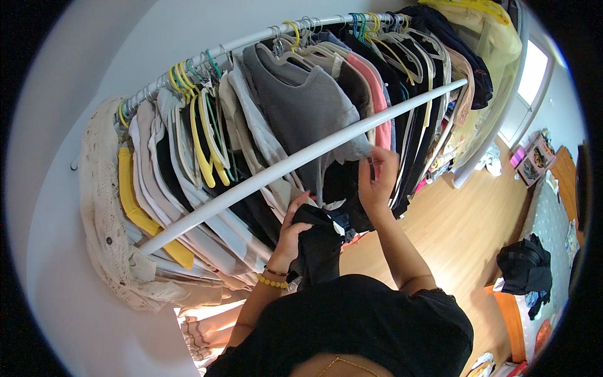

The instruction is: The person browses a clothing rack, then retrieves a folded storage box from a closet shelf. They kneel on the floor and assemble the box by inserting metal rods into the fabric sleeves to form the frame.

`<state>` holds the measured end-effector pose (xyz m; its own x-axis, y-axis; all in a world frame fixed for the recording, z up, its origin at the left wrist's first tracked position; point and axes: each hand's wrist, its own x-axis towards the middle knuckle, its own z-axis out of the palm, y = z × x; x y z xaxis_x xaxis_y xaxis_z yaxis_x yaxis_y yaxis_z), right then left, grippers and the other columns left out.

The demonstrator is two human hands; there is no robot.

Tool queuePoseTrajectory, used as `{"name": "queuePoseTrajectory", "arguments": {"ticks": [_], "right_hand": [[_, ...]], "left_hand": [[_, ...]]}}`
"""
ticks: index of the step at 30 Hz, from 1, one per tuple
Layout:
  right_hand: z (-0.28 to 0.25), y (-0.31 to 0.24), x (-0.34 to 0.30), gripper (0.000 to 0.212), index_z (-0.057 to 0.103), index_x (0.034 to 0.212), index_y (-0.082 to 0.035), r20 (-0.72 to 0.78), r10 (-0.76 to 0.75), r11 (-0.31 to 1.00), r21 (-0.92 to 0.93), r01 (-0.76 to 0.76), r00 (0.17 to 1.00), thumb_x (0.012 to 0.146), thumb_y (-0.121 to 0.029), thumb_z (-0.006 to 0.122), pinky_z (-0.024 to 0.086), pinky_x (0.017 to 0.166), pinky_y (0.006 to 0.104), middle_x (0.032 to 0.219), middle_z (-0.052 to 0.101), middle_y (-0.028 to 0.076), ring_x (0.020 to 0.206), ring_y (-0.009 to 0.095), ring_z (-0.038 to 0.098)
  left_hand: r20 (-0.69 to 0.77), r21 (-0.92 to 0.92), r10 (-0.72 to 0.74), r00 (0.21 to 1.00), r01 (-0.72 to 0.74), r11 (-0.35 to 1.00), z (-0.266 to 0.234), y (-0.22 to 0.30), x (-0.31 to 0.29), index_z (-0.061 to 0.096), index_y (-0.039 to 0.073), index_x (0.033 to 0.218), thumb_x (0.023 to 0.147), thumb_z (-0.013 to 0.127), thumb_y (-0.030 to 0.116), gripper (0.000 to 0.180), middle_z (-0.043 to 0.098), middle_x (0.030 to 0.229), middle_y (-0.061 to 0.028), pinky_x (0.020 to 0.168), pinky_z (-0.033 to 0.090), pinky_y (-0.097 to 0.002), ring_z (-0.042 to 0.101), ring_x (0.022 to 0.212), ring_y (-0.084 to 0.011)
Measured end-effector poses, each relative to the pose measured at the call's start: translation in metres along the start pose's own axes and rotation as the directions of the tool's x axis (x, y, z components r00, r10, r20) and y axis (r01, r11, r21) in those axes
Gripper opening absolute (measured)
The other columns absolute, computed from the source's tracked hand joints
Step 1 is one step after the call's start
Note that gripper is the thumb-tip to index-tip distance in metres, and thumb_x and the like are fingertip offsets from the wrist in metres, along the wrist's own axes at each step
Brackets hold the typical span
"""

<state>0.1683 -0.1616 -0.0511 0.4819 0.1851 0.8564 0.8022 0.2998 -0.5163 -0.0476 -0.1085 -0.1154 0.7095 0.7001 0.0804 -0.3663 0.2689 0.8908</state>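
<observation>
My left hand [294, 235] is closed on a black garment [319, 248] that hangs in front of my chest, with the thumb on top of the cloth. A beaded bracelet is on that wrist. Higher and to the right, beyond the white crossbar, my right hand [379, 182] has its fingers curled beside the lower edge of a grey top [298, 97]. What lies between those fingers is too hidden to make out. The grey top hangs face-on from a pale hanger on the rail.
A curved white rail [235, 44] carries many clothes on hangers, with a white crossbar [301, 160] in front. A cream lace garment [100, 207] hangs at the left end. At right, black clothes [526, 264] lie on a bed [545, 210] beside the wooden floor [461, 242].
</observation>
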Motion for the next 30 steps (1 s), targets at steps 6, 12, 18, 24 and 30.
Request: {"name": "queuePoseTrajectory", "arguments": {"ticks": [6, 12, 18, 24, 30], "right_hand": [[0.038, -0.026, 0.024, 0.062, 0.036, 0.135, -0.004, 0.165, 0.099, 0.987, 0.108, -0.118, 0.981, 0.079, -0.001, 0.064, 0.045, 0.089, 0.0453, 0.121, 0.051, 0.029, 0.107, 0.044, 0.055], [0.065, -0.064, -0.021, 0.064, 0.041, 0.136, -0.007, 0.466, -0.106, 0.969, 0.246, -0.014, 0.878, 0.076, 0.004, 0.061, 0.044, 0.096, 0.0415, 0.120, 0.054, 0.023, 0.113, 0.039, 0.055], [0.057, -0.091, -0.013, 0.050, 0.050, 0.127, -0.010, 0.671, -0.443, 0.875, 0.470, 0.120, 0.594, 0.078, -0.002, 0.061, 0.046, 0.082, 0.0460, 0.099, 0.061, 0.016, 0.095, 0.035, 0.058], [0.034, -0.019, -0.023, 0.033, 0.056, 0.106, 0.000, 0.182, -0.132, 0.984, 0.143, 0.106, 0.974, 0.074, 0.007, 0.059, 0.043, 0.086, 0.0426, 0.103, 0.057, 0.019, 0.096, 0.036, 0.054], [0.057, -0.003, 0.005, 0.057, 0.042, 0.130, 0.002, 0.230, -0.024, 0.993, 0.117, -0.003, 0.973, 0.077, 0.005, 0.062, 0.036, 0.100, 0.0412, 0.127, 0.048, 0.024, 0.117, 0.041, 0.046]], "left_hand": [[0.159, 0.162, -0.002, 0.987, -0.024, 0.986, 0.020, -0.001, 0.007, 0.052, 0.003, 0.130, 0.068, 0.051, 0.002, 0.063, 0.050, 0.133, -0.0051, 0.105, 0.031, -0.0270, 0.045, 0.122, -0.0161], [0.175, 0.198, -0.091, 0.980, 0.056, 0.979, 0.031, -0.016, 0.012, 0.056, 0.003, 0.124, 0.077, 0.053, 0.000, 0.047, 0.052, 0.130, -0.0077, 0.103, 0.036, -0.0312, 0.047, 0.120, -0.0183], [0.069, -0.111, 0.286, 0.956, -0.278, 0.954, -0.015, -0.035, 0.028, 0.048, 0.006, 0.127, 0.087, 0.056, 0.019, 0.042, 0.054, 0.121, -0.0035, 0.098, 0.039, -0.0311, 0.050, 0.116, -0.0189], [-0.392, 0.069, 0.077, 0.917, -0.054, 0.996, -0.050, -0.031, 0.036, 0.059, 0.002, 0.106, 0.075, 0.059, 0.005, 0.031, 0.062, 0.097, -0.0067, 0.090, 0.045, -0.0299, 0.059, 0.091, -0.0197], [-0.443, 0.008, 0.072, 0.893, -0.077, 0.997, 0.013, -0.009, 0.023, 0.060, 0.001, 0.108, 0.069, 0.057, 0.003, 0.039, 0.063, 0.102, -0.0074, 0.094, 0.042, -0.0294, 0.058, 0.098, -0.0206]]}}
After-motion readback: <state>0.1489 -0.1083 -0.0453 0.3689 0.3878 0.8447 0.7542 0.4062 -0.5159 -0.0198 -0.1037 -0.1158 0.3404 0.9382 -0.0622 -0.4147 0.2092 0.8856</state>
